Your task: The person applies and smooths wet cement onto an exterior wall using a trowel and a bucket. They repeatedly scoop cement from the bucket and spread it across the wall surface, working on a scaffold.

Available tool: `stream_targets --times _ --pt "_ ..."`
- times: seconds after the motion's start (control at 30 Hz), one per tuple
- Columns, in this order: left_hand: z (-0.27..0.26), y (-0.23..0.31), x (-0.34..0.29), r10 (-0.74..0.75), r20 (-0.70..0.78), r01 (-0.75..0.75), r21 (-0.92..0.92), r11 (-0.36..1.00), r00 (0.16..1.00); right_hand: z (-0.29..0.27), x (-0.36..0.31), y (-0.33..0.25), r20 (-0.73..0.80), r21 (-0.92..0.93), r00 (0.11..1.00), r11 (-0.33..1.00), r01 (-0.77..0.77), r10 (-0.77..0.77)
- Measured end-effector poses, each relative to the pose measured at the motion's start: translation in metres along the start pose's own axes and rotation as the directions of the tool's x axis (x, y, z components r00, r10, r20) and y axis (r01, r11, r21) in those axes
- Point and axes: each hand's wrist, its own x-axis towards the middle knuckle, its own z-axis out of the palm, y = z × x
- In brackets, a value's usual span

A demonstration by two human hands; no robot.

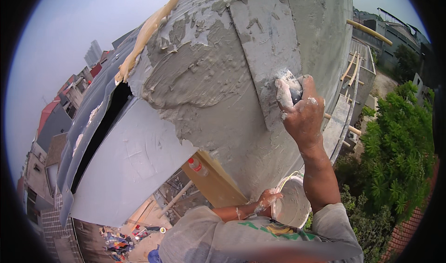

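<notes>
My right hand (304, 112) is closed round the handle of a plastering trowel (267, 44). The long, flat grey blade lies against the wall (200, 77), which carries wet grey plaster. That plaster is rough and ridged left of the blade, smoother to its right and below. Low down by my body, my left hand (268, 199) grips a white bucket (297, 192) at its rim and handle; the exact grip is partly hidden. Grey mix coats the inside of the bucket. Both hands are smeared with plaster.
A tan strip (148, 33) and corrugated roofing (88, 137) border the wall at left, above a pale smooth panel (134, 156). A bottle (198, 167) rests near a tan board (216, 184). Bamboo poles (369, 31) jut out at right, beside trees (399, 147). The ground lies far below.
</notes>
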Motion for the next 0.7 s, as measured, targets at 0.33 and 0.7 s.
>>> stream_targets --times 0.33,0.7 --pt "0.001 0.012 -0.020 -0.039 -0.094 0.034 -0.057 0.998 0.995 -0.006 0.033 0.048 0.024 -0.016 0.999 0.999 -0.029 0.029" --pt "0.005 -0.005 -0.019 -0.054 -0.254 0.067 0.040 0.997 0.966 -0.026 -0.031 0.066 0.145 0.064 0.827 0.829 -0.555 0.543"
